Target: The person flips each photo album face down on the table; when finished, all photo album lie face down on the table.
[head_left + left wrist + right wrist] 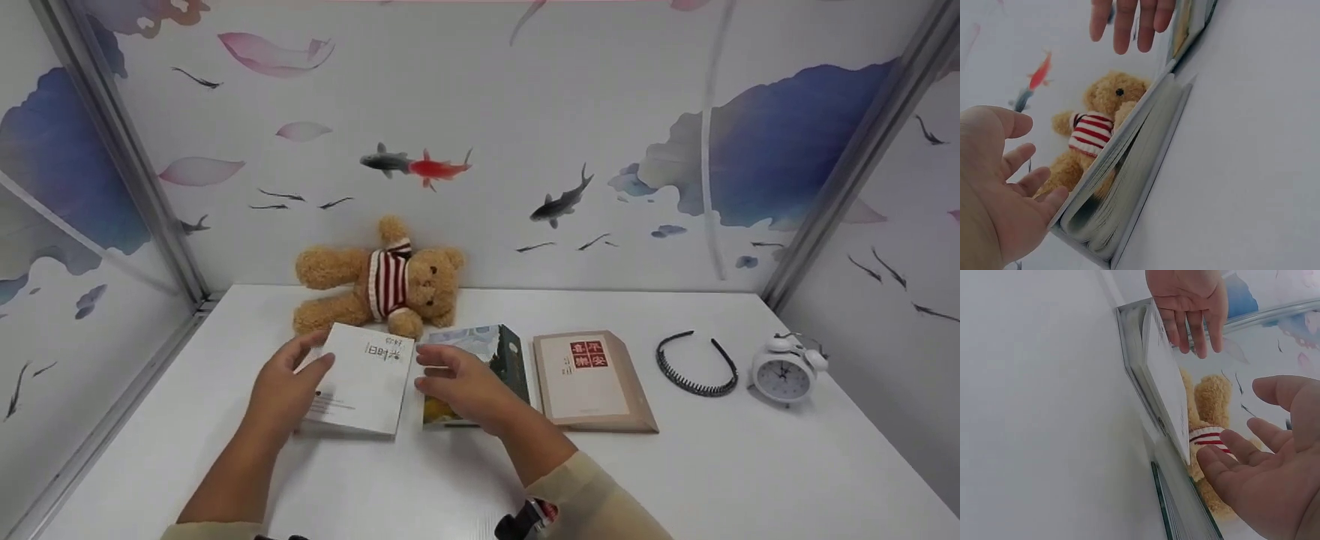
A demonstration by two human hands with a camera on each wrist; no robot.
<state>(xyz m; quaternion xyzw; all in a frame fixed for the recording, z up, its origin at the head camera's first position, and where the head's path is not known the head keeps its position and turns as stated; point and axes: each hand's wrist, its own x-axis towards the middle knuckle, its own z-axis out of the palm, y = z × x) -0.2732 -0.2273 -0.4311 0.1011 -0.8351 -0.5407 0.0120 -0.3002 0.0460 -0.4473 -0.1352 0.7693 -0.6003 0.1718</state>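
A white hardcover book [364, 382] with dark lettering lies on the table, its cover a little raised over loosely spread pages, as the left wrist view shows. At its left edge is my left hand [289, 382], fingers loosely extended; the little finger [1055, 202] is at the cover's edge, and whether it touches I cannot tell. My right hand [469, 386] hovers by the white book's right edge with relaxed fingers and holds nothing. Beneath that hand, partly hidden by it, sits a thicker book [510, 367] with a painted cover and a dark green side.
Behind the white book a teddy bear [390, 281] in a striped shirt lies on its side against the wall. Rightward are a beige book [589, 382] with a red label, a black headband [697, 390] and a white alarm clock [784, 375]. Painted panels enclose the table [750, 472].
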